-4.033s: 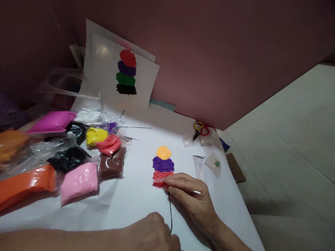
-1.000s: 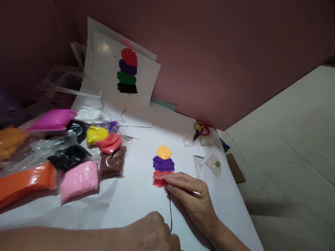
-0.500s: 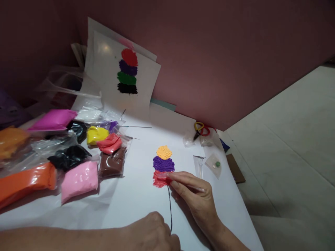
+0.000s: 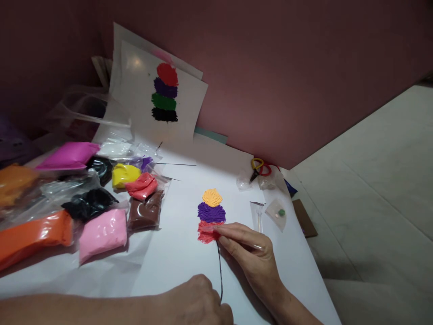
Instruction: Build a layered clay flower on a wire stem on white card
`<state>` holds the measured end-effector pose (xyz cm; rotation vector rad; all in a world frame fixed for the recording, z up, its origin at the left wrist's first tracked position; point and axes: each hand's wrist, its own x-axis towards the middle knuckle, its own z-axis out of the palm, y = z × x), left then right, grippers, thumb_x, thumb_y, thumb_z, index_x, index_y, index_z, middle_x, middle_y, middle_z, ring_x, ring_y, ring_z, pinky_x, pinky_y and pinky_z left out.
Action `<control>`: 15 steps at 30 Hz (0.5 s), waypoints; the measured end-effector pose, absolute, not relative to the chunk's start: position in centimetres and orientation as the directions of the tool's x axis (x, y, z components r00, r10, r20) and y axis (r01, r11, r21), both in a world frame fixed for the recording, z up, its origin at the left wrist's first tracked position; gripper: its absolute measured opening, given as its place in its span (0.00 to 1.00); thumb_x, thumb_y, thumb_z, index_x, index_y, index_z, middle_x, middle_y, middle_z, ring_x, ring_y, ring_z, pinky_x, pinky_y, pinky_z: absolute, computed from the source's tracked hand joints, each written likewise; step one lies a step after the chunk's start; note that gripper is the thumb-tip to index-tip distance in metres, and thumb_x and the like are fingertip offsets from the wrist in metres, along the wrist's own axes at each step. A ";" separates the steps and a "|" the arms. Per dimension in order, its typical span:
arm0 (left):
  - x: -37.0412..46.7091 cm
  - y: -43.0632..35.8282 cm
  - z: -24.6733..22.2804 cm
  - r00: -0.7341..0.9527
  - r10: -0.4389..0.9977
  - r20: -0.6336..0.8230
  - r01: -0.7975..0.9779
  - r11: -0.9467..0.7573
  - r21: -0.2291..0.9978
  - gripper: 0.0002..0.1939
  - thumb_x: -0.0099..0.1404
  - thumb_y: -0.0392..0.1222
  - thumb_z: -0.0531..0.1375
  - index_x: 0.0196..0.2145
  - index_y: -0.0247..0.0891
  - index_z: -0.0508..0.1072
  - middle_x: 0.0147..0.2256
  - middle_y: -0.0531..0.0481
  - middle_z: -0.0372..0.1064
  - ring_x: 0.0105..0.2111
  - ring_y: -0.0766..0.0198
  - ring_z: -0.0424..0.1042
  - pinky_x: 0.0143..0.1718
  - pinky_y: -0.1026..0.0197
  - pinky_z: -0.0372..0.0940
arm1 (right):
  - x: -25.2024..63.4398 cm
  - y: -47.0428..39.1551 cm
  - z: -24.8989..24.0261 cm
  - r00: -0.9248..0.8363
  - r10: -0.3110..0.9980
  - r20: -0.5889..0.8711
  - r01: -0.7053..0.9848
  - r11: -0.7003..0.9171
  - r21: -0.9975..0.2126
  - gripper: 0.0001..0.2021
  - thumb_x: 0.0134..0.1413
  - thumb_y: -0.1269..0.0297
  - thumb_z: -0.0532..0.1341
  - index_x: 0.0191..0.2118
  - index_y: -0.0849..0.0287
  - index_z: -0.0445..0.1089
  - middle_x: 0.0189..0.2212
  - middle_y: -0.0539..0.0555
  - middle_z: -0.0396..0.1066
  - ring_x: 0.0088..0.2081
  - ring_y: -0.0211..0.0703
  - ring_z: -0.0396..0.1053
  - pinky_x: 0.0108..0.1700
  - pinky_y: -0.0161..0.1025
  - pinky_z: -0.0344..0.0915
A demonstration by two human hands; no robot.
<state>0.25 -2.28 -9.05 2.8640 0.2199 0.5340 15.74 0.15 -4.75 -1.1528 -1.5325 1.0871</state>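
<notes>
On the white paper (image 4: 182, 243) is a stack of textured clay patches: yellow-orange (image 4: 212, 197) on top, purple (image 4: 211, 212) in the middle, red (image 4: 204, 231) at the bottom. A thin black line (image 4: 220, 271) runs down from the red patch. My right hand (image 4: 252, 248) pinches a clear, thin tool, its tip at the red clay. My left hand (image 4: 198, 300) rests closed, knuckles up, on the paper beside the line's lower end; its fingertips are hidden.
Clay packets lie on the left, among them pink (image 4: 103, 234), orange (image 4: 37, 237) and brown (image 4: 145, 211). Scissors (image 4: 259, 169) and a small bag (image 4: 276, 214) are on the right. A painted sheet (image 4: 135, 90) leans on the wall behind.
My right hand and the clear tool have shifted very slightly over the red clay. My left hand has stayed in place.
</notes>
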 end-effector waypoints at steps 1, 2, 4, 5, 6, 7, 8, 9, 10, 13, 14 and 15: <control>0.2 -2.3 -9.1 0.922 0.187 0.338 0.107 -0.964 0.242 0.03 0.65 0.39 0.58 0.36 0.38 0.65 0.21 0.58 0.66 0.15 0.71 0.60 0.16 0.65 0.49 | 15.7 0.2 -4.7 -0.166 0.975 0.149 0.182 0.179 -0.967 0.11 0.55 0.72 0.64 0.41 0.48 0.78 0.39 0.53 0.78 0.42 0.43 0.74 0.46 0.42 0.72; 0.2 -2.3 -9.1 0.922 0.188 0.338 0.107 -0.964 0.243 0.04 0.65 0.39 0.58 0.35 0.38 0.65 0.21 0.58 0.67 0.16 0.71 0.60 0.16 0.65 0.49 | 15.7 0.2 -4.7 -0.173 0.974 0.145 0.182 0.176 -0.967 0.12 0.55 0.72 0.64 0.41 0.48 0.78 0.40 0.52 0.78 0.43 0.43 0.74 0.47 0.42 0.71; 0.2 -2.3 -9.1 0.922 0.187 0.338 0.106 -0.964 0.244 0.04 0.65 0.39 0.58 0.35 0.38 0.65 0.21 0.58 0.66 0.16 0.71 0.59 0.17 0.65 0.49 | 15.7 0.2 -4.6 -0.195 0.971 0.136 0.179 0.172 -0.969 0.12 0.56 0.73 0.63 0.42 0.48 0.78 0.41 0.52 0.78 0.44 0.44 0.74 0.48 0.43 0.71; 0.2 -2.3 -9.1 0.923 0.185 0.338 0.104 -0.964 0.244 0.04 0.65 0.38 0.58 0.35 0.38 0.65 0.21 0.58 0.66 0.16 0.72 0.59 0.17 0.65 0.49 | 15.6 0.2 -4.6 -0.203 0.970 0.132 0.177 0.169 -0.970 0.13 0.56 0.73 0.63 0.42 0.47 0.77 0.41 0.52 0.78 0.44 0.44 0.74 0.48 0.43 0.70; 0.2 -2.3 -9.1 0.923 0.183 0.339 0.102 -0.965 0.243 0.03 0.65 0.38 0.58 0.35 0.38 0.65 0.21 0.58 0.66 0.16 0.72 0.59 0.17 0.65 0.49 | 15.6 0.2 -4.6 -0.210 0.969 0.130 0.175 0.168 -0.970 0.13 0.56 0.73 0.63 0.42 0.47 0.77 0.41 0.52 0.78 0.44 0.44 0.74 0.49 0.44 0.70; 0.1 -2.2 -9.2 0.923 0.180 0.339 0.099 -0.965 0.242 0.03 0.65 0.38 0.58 0.35 0.38 0.65 0.21 0.58 0.66 0.16 0.72 0.59 0.17 0.65 0.49 | 15.6 0.2 -4.7 -0.212 0.969 0.129 0.173 0.167 -0.971 0.13 0.56 0.73 0.63 0.42 0.47 0.78 0.41 0.52 0.78 0.44 0.44 0.74 0.49 0.44 0.70; 0.1 -2.2 -9.2 0.924 0.178 0.340 0.097 -0.966 0.241 0.03 0.66 0.38 0.58 0.35 0.38 0.65 0.21 0.58 0.66 0.16 0.72 0.59 0.17 0.65 0.49 | 15.6 0.2 -4.7 -0.210 0.969 0.129 0.170 0.166 -0.971 0.13 0.56 0.73 0.63 0.42 0.47 0.78 0.41 0.52 0.78 0.44 0.44 0.74 0.48 0.44 0.70; 0.1 -2.2 -9.2 0.924 0.177 0.340 0.096 -0.966 0.241 0.03 0.66 0.38 0.57 0.36 0.38 0.65 0.21 0.58 0.66 0.16 0.72 0.59 0.17 0.65 0.49 | 15.7 0.2 -4.8 -0.207 0.970 0.129 0.168 0.165 -0.972 0.13 0.55 0.73 0.63 0.42 0.48 0.78 0.40 0.52 0.78 0.43 0.44 0.74 0.48 0.44 0.71; 0.1 -2.2 -9.2 0.924 0.176 0.340 0.096 -0.966 0.240 0.03 0.66 0.38 0.57 0.36 0.38 0.65 0.21 0.58 0.66 0.16 0.72 0.59 0.17 0.65 0.49 | 15.7 0.2 -4.8 -0.203 0.971 0.130 0.166 0.165 -0.972 0.13 0.55 0.73 0.63 0.41 0.48 0.78 0.40 0.52 0.78 0.43 0.44 0.74 0.48 0.44 0.71; 0.1 -2.2 -9.1 0.923 0.178 0.341 0.098 -0.966 0.239 0.04 0.66 0.39 0.57 0.35 0.38 0.64 0.21 0.58 0.66 0.16 0.72 0.59 0.16 0.64 0.49 | 15.6 0.2 -4.9 -0.193 0.972 0.134 0.165 0.167 -0.972 0.12 0.54 0.73 0.64 0.40 0.49 0.78 0.39 0.53 0.79 0.43 0.46 0.74 0.47 0.46 0.71; 0.1 -2.2 -9.1 0.922 0.179 0.342 0.099 -0.966 0.239 0.04 0.66 0.39 0.57 0.35 0.38 0.64 0.21 0.59 0.66 0.16 0.72 0.59 0.16 0.64 0.49 | 15.6 0.2 -4.9 -0.192 0.972 0.133 0.166 0.166 -0.972 0.11 0.53 0.73 0.64 0.40 0.49 0.78 0.39 0.53 0.79 0.43 0.46 0.74 0.47 0.47 0.71; 0.1 -2.2 -9.1 0.922 0.181 0.343 0.101 -0.966 0.239 0.04 0.66 0.39 0.57 0.35 0.38 0.64 0.21 0.59 0.66 0.16 0.72 0.59 0.16 0.64 0.48 | 15.6 0.2 -4.9 -0.190 0.973 0.131 0.166 0.163 -0.973 0.11 0.53 0.72 0.65 0.40 0.49 0.78 0.39 0.53 0.79 0.43 0.47 0.74 0.47 0.48 0.71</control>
